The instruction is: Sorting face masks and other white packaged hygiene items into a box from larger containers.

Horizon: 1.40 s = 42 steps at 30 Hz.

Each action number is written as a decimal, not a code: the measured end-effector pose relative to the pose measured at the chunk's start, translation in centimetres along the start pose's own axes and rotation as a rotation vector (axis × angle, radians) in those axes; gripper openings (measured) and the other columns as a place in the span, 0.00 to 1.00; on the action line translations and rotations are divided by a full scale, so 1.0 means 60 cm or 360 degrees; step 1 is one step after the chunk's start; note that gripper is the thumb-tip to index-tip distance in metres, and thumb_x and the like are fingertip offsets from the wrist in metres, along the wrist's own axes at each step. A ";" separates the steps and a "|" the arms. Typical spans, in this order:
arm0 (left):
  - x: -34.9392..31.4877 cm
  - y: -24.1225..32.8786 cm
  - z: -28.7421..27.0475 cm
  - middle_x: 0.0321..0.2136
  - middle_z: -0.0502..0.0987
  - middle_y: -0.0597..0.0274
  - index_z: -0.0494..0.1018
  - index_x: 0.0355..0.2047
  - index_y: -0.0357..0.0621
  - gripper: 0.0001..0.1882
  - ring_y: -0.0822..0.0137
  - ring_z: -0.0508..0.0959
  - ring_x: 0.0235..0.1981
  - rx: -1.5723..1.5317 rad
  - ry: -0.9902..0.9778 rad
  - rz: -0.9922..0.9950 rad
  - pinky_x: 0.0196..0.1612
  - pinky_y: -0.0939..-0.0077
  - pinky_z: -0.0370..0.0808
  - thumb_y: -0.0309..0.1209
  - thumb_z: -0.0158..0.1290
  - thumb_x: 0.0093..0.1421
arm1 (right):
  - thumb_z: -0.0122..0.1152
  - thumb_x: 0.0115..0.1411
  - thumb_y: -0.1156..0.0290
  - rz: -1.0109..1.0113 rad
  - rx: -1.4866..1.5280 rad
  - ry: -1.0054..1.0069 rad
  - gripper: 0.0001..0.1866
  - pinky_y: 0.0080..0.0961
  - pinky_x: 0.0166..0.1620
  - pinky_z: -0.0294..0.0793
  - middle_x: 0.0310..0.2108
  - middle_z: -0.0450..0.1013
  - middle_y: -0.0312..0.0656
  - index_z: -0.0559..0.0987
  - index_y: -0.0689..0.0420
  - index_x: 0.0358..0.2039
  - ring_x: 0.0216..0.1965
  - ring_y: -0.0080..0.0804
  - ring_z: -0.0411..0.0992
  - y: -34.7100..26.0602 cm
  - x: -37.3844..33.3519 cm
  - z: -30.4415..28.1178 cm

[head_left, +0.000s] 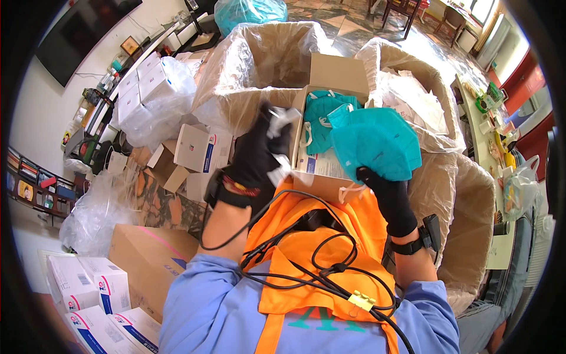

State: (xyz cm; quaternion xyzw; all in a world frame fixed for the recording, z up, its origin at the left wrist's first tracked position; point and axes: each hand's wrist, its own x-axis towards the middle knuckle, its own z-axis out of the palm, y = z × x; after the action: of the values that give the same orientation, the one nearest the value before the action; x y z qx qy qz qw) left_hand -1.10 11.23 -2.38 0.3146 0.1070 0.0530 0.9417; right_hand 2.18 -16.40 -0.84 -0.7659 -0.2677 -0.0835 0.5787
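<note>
My right hand (389, 200), in a black glove, is closed on the lower edge of a teal face mask (377, 141), a folding cup type with white straps. More teal masks (325, 115) lie in the open cardboard box (339, 71) in front of me, beside a white printed carton (321, 163). My left hand (256, 150), also gloved in black, is beside the box's left wall and blurred by motion. Crumpled clear-white plastic (282, 122) shows at its fingers, which look closed on it.
Plastic-lined bins stand ahead: one far left (215, 76), one holding white paper-like pieces (413, 97) and one to the right (471, 224). White cartons (88, 289) and a brown box (150, 262) are at lower left. Black cables (330, 268) loop over my orange apron.
</note>
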 end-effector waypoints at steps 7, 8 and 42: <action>-0.041 -0.092 0.079 0.47 0.73 0.66 0.66 0.57 0.39 0.21 0.73 0.71 0.48 0.1043 -0.0584 -0.0305 0.54 0.74 0.68 0.31 0.51 0.64 | 0.63 0.59 0.68 0.1089 0.0666 -0.0664 0.08 0.14 0.27 0.64 0.26 0.74 0.31 0.78 0.54 0.38 0.23 0.14 0.67 0.007 -0.017 0.007; -0.036 -0.103 0.080 0.47 0.73 0.66 0.66 0.57 0.39 0.21 0.73 0.71 0.48 0.1049 -0.0587 -0.0311 0.54 0.74 0.68 0.31 0.51 0.64 | 0.63 0.59 0.68 0.1090 0.0671 -0.0657 0.08 0.14 0.27 0.64 0.26 0.74 0.31 0.78 0.54 0.38 0.23 0.14 0.67 0.009 -0.022 0.008; 0.358 0.117 -0.037 0.24 0.74 0.67 0.75 0.35 0.52 0.21 0.69 0.68 0.20 0.1032 0.0407 0.0010 0.22 0.76 0.63 0.56 0.52 0.59 | 0.47 0.69 0.58 0.0915 0.1609 0.0601 0.14 0.18 0.21 0.53 0.15 0.58 0.25 0.73 0.50 0.29 0.15 0.17 0.54 0.149 0.031 -0.169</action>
State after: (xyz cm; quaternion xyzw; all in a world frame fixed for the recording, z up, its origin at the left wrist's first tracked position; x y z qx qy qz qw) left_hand 19.01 21.71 -3.50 0.5886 0.2345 0.0582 0.7715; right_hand 10.13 -26.92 -4.36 -0.4098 0.0505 0.0791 0.9073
